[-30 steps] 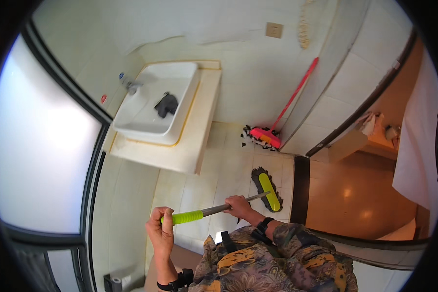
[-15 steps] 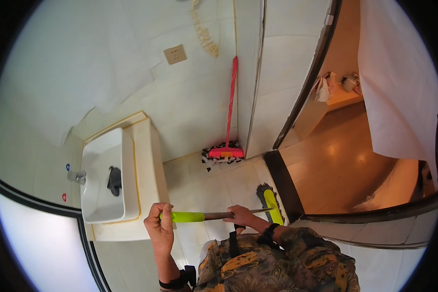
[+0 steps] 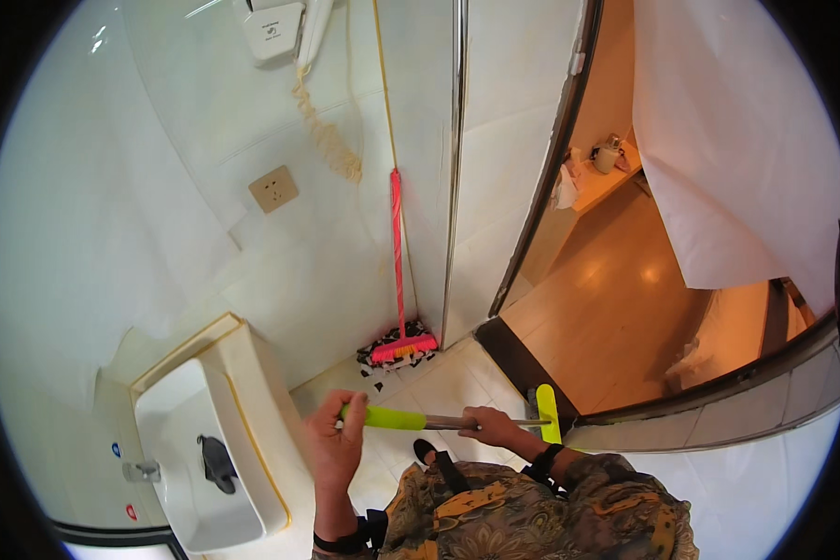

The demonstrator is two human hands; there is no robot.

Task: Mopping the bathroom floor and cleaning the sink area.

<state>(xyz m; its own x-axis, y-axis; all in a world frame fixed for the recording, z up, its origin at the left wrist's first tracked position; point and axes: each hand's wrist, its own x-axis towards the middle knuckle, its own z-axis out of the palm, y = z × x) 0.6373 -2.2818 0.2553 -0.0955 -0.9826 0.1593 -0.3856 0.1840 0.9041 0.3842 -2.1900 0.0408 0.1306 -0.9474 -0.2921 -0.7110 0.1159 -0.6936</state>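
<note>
Both my hands are wrapped round a flat mop [image 3: 446,423] with a green grip, a metal pole and a lime-green head. My left hand [image 3: 338,431] closes on the green grip's end. Further along the pole, my right hand [image 3: 488,427] grips the metal part. The mop head [image 3: 548,414] rests on the floor beside the dark door threshold [image 3: 525,371], its grey pad partly showing. A pink broom [image 3: 398,252] leans upright in the wall corner, its bristles among black-and-white scraps [image 3: 373,358] on the tiles.
At left, a white washbasin [image 3: 192,467] holds a dark grey cloth [image 3: 217,464] near its tap [image 3: 141,471]. A hair dryer [image 3: 314,33] hangs on the wall above a socket [image 3: 273,189]. Beyond the doorway lie a wooden floor [image 3: 616,280] and a white curtain [image 3: 723,140].
My view has swung toward the upper wall, bringing the hair dryer into sight. The mop head now sits nearer the threshold and is turned more upright. Both hands keep their grip.
</note>
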